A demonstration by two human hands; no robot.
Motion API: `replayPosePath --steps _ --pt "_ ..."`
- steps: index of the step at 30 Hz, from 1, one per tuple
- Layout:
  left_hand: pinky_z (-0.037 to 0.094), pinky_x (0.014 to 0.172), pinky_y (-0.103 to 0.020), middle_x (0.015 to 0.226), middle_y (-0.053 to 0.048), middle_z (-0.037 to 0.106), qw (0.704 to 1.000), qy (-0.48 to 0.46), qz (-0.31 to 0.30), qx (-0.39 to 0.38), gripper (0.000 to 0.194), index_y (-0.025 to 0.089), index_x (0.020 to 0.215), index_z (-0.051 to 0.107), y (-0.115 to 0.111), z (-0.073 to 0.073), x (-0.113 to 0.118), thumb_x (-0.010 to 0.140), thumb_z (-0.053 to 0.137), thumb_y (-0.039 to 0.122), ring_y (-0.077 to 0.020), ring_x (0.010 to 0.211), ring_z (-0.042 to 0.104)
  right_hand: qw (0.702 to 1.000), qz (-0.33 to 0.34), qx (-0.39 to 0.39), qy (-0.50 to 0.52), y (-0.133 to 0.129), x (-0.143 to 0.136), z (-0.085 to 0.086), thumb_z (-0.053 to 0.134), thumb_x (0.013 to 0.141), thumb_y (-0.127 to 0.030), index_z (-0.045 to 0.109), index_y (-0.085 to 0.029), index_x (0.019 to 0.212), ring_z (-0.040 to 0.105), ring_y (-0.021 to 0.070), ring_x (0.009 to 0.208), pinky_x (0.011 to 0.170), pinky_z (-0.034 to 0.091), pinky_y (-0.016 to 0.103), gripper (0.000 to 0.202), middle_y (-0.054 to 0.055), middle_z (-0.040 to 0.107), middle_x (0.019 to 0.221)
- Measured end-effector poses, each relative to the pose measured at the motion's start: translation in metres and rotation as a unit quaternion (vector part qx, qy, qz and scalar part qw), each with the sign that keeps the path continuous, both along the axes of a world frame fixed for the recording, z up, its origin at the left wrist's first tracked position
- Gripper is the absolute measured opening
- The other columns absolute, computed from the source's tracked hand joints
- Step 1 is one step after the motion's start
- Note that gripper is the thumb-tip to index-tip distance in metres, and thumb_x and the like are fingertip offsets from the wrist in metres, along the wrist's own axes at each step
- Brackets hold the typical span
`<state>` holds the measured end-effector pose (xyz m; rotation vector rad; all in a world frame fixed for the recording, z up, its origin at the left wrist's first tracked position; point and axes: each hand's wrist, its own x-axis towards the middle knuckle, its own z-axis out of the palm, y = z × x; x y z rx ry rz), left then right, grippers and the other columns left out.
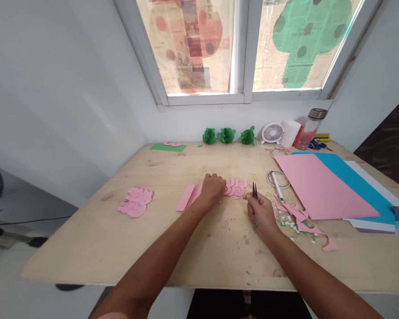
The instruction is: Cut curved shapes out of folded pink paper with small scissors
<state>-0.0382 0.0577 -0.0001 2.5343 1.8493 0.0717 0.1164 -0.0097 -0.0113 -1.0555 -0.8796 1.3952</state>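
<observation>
My right hand [261,212] is closed round a pair of small dark scissors [255,190], their blades pointing away from me. Left of it, my left hand [213,189] rests at the table's middle with bent fingers, touching pink paper; whether it grips a piece is hidden. A folded pink strip [186,198] lies beside that wrist. Curved pink cut-outs [237,187] lie overlapped between my two hands. Farther left sits a pile of pink cut-outs [137,201].
Pink scraps [299,214] and a white pen [277,186] lie right of my right hand. Beyond are pink sheets [329,188] over blue ones. Green paper shapes [226,135], a small fan [273,133] and a glass bottle [310,129] stand along the wall.
</observation>
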Motion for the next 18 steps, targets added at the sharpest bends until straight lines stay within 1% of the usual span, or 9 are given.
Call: replayPosePath --steps 3,6,9,11,14,18 --pt "0.030 0.083 -0.038 0.085 -0.014 0.066 1.000 0.002 -0.006 -0.028 0.015 0.015 0.069 0.064 0.005 0.004 0.001 0.075 0.052 0.020 -0.0243 0.092 0.054 1.000 0.005 -0.010 -0.006 0.000 0.002 -0.006 0.063 0.069 -0.039 0.051 -0.017 0.067 0.022 0.0045 0.033 0.033 0.013 0.019 0.026 -0.010 0.031 0.039" --pt "0.032 0.083 -0.037 0.086 -0.011 0.067 0.998 -0.003 0.008 -0.062 0.013 0.017 0.072 0.064 0.010 0.009 0.001 0.074 0.052 0.021 -0.0233 0.092 0.055 1.000 0.015 -0.010 -0.010 0.001 0.003 -0.009 0.063 0.069 -0.039 0.053 -0.016 0.068 0.022 0.0048 0.033 0.033 0.013 0.019 0.024 -0.010 0.031 0.039" --pt "0.037 0.077 -0.031 0.085 -0.006 0.068 0.994 -0.012 0.041 -0.102 0.011 0.020 0.074 0.065 0.015 0.014 0.002 0.071 0.054 0.022 -0.0198 0.086 0.058 1.000 0.017 -0.011 -0.008 0.002 0.003 -0.009 0.063 0.068 -0.039 0.052 -0.017 0.067 0.021 0.0050 0.033 0.033 0.013 0.019 0.024 -0.010 0.031 0.038" --pt "0.040 0.071 -0.028 0.084 -0.005 0.068 0.989 -0.018 0.063 -0.129 0.011 0.021 0.073 0.065 0.019 0.016 0.003 0.067 0.056 0.021 -0.0176 0.079 0.059 1.000 0.020 -0.013 -0.007 0.002 0.003 -0.010 0.063 0.068 -0.039 0.051 -0.017 0.065 0.021 0.0050 0.033 0.033 0.012 0.020 0.024 -0.010 0.031 0.038" --pt "0.041 0.065 -0.026 0.080 -0.005 0.069 0.983 -0.020 0.088 -0.160 0.009 0.020 0.068 0.065 0.023 0.018 0.006 0.062 0.058 0.021 -0.0176 0.073 0.060 1.000 0.022 -0.014 -0.016 0.002 0.004 -0.011 0.062 0.069 -0.038 0.050 -0.018 0.063 0.021 0.0051 0.033 0.033 0.013 0.020 0.025 -0.011 0.030 0.039" --pt "0.042 0.064 -0.027 0.077 -0.007 0.069 0.977 -0.023 0.115 -0.178 0.009 0.018 0.067 0.065 0.026 0.018 0.010 0.059 0.060 0.022 -0.0190 0.073 0.061 0.999 0.021 -0.006 -0.033 0.002 0.004 -0.012 0.061 0.070 -0.038 0.051 -0.017 0.064 0.022 0.0055 0.034 0.034 0.014 0.020 0.024 -0.010 0.030 0.039"
